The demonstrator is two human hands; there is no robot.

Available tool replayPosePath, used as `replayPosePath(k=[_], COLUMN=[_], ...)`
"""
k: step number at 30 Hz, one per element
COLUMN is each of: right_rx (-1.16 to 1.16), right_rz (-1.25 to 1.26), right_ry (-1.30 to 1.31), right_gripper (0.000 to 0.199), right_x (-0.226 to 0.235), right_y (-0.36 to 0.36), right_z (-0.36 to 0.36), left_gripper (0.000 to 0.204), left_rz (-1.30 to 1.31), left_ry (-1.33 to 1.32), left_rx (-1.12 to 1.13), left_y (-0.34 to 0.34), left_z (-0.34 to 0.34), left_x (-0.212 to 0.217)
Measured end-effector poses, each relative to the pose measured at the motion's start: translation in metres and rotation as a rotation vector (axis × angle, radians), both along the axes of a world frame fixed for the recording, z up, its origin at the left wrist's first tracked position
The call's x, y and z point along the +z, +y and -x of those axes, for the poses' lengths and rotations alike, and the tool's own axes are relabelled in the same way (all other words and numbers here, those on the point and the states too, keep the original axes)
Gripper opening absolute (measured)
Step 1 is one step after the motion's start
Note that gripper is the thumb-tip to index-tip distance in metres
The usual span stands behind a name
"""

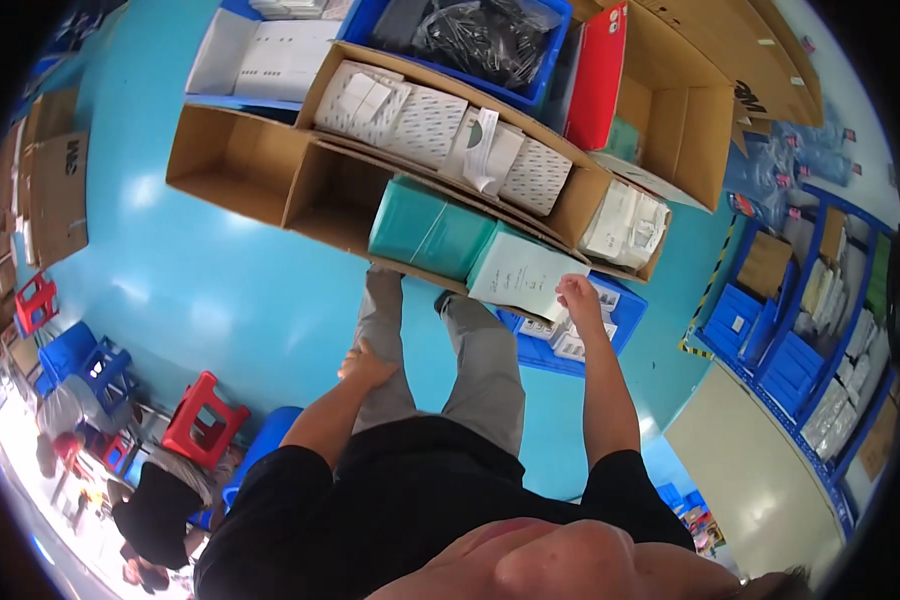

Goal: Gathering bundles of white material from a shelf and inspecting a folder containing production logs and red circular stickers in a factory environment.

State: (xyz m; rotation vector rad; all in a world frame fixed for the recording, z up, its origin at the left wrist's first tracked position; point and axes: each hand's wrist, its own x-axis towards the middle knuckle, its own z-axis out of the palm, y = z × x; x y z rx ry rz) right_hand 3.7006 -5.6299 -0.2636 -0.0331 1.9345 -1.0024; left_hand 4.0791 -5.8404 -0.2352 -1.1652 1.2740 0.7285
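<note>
1. The right hand (578,297) is up at the near corner of a pale mint-green rectangular cardboard carton (523,272). The fingers are curled over its right edge, touching it, but I can't tell whether that's a real grip or just a resting hand.

2. That carton sits at the near end of a long open brown cardboard box (340,195) on the floor, right beside a darker teal carton of the same shape (428,228).

3. Handling-wise, my guess is it's stiff, smooth-faced board, so a bit slick for a one-hand pinch. It looks big enough that a corner grab would let it tip. I'd take it by two opposite edges, or with a palm under the bottom. Weight I can't judge, since it's closed.

4. The left hand (365,365) hangs down by the left thigh, fingers loosely half-curled and holding nothing.

5. Behind the two cartons, a second brown box holds white flat packets with a dotted pattern (425,125), stood on edge in a row, plus loose white paper bundles (625,225) at the right end.

6. Just under the right hand is a blue plastic crate with small white boxes in it (580,340), sitting on the glossy turquoise floor (200,290).

7. Further back there's another blue bin with black bagged stuff (480,35) and a red-sided open cardboard box (660,100).

8. On the right are blue shelving racks with bins (800,340). At lower left there are red and blue plastic stools (205,415), with other people sitting near them.
</note>
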Motion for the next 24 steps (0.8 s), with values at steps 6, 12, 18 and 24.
replayPosePath(k=[6,12,18,24], right_rx=[0.072,0.228,0.344,0.145], right_rz=[-0.05,-0.318,-0.595,-0.636], right_ry=[0.166,0.305,0.445,0.476], right_gripper=[0.015,0.028,0.051,0.053], right_x=[-0.086,-0.197,-0.249,-0.315], right_y=[-0.088,-0.124,-0.145,-0.101], right_z=[0.06,0.122,0.121,0.141], left_gripper=[0.108,0.09,0.079,0.078], left_rz=[0.168,0.437,0.54,0.498], left_ry=[0.008,0.179,0.207,0.223], left_rx=[-0.126,-0.072,-0.086,-0.101], left_y=[-0.013,-0.037,-0.036,-0.033], left_z=[0.013,0.028,0.025,0.032], left_x=[-0.049,-0.077,-0.089,-0.097])
